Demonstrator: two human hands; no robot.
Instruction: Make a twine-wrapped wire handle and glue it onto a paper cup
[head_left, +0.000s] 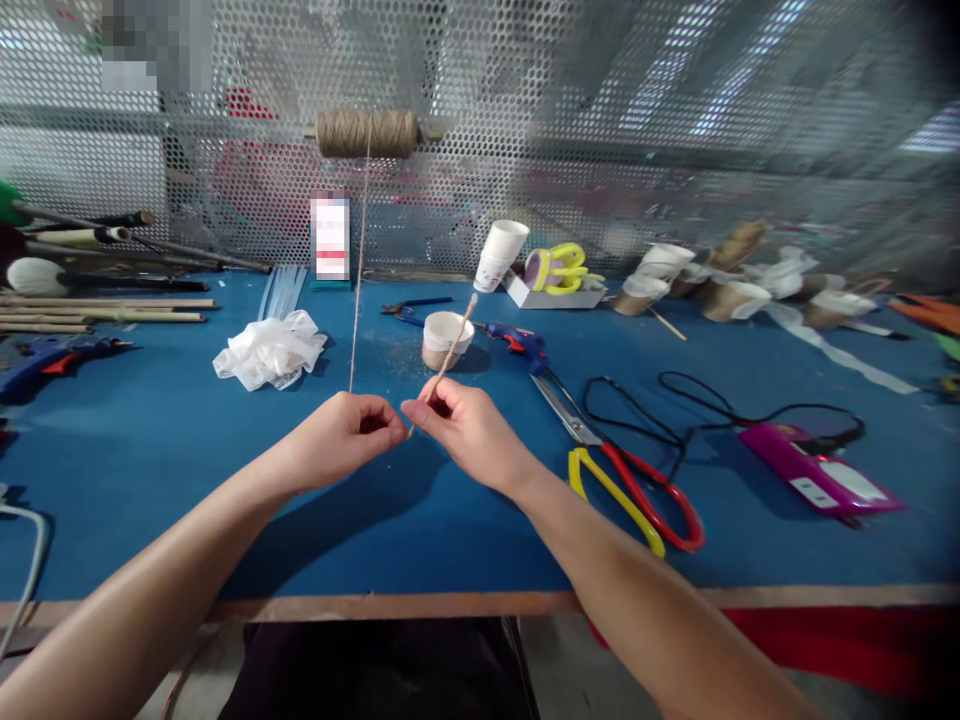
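A spool of brown twine (pixel 366 133) hangs on a rod at the perforated back panel. One strand of twine (pixel 359 270) runs down from it to my left hand (pixel 341 438), whose fingers are closed in a pinch on the strand. My right hand (pixel 469 428) is closed on a thin wooden stick (pixel 452 352) that slants up and to the right. The two hands' fingertips almost touch above the blue table (pixel 150 450). Behind the stick stands a small twine-wrapped paper cup (pixel 445 340).
Scissors with yellow and red handles (pixel 622 470) lie right of my right hand, near a blue glue gun (pixel 521 342), a black cable (pixel 720 410) and a magenta device (pixel 817 468). Crumpled white plastic (pixel 270 348), sticks (pixel 97 310), paper cups (pixel 501 255) and wrapped cups (pixel 727 290) lie further back.
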